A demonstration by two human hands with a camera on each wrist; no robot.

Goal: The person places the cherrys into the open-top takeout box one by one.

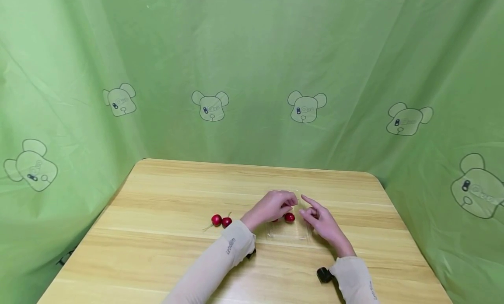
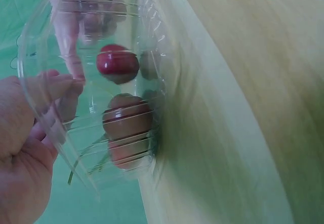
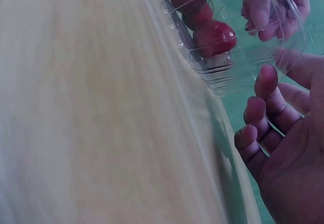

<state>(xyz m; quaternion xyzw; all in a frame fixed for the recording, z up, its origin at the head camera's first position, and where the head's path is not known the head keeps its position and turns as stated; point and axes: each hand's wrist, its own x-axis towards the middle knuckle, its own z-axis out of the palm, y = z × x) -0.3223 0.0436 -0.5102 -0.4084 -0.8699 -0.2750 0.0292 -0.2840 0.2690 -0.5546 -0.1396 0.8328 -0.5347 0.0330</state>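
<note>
A clear plastic box [image 1: 287, 236] stands on the table with three red cherries in it, among them one cherry [image 1: 289, 217] that shows plainly from above. My left hand [image 1: 278, 204] reaches over the box, its fingers bent down inside the rim. In the left wrist view its fingertips come close together above the cherry [image 2: 117, 64]; whether they pinch a stem is unclear. On the box's right side is my right hand [image 1: 322, 223], index finger stretched toward the left fingertips, other fingers loosely bent. The right wrist view shows nothing in its palm.
Two more cherries with stems, a bright one [image 1: 216, 220] and a darker one [image 1: 226, 222], lie on the wooden table [image 1: 177, 260] left of the box. A green curtain [image 1: 252, 46] with bear heads surrounds the table's back and sides.
</note>
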